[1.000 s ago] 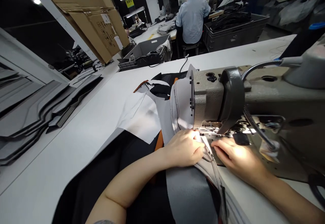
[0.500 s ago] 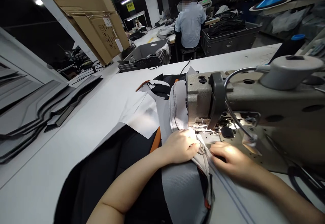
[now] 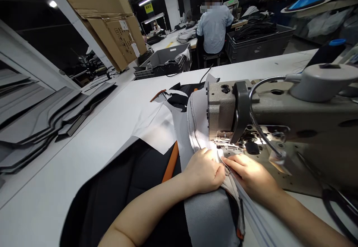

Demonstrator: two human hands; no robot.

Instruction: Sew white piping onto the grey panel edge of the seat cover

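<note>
Left hand (image 3: 205, 170) curled tight on the gray cloth (image 3: 209, 215) – right hand (image 3: 248, 172), fingers nearly together, at the pale strip (image 3: 256, 219), can't tell if pinching – the cloth on the table (image 3: 117, 127), beside the sewing machine (image 3: 223, 109)

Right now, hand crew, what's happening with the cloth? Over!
Left hand on grey-and-black fabric piece. Right hand at its edge, fingers close to the left. Grey metal sewing machine just ahead of both hands.

L hand (image 3: 205, 170) w/ fingertips out of sight, R forearm (image 3: 302, 213) cut off btm R, black cloth (image 3: 103, 202) cut by btm edge, sewing machine (image 3: 302, 107) cut by R edge, sign (image 3: 149, 8) txt too small to read
</note>
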